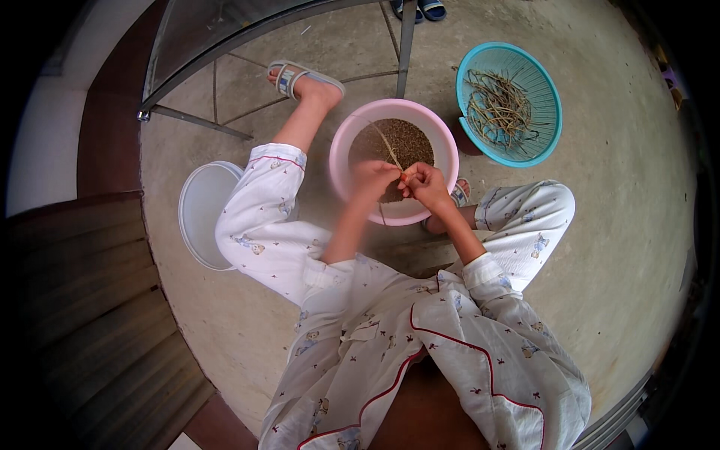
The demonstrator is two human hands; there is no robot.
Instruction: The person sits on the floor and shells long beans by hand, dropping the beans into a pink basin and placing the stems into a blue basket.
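White round tub (206, 217) on concrete floor, far left, beside person's knee. Left hand (373, 180) over pink basin (339, 154), blurred, fingertips close to right hand's — can't tell if gripping. Thin dry stalk (387, 145) slants up and away from fingertips, above brown grains (409, 135) in basin. Right hand (426, 185) also over basin — fingers bent, pinching stalk's near end. Turquoise basket (551, 82) far right, tangled dry stalks (501, 109) inside.
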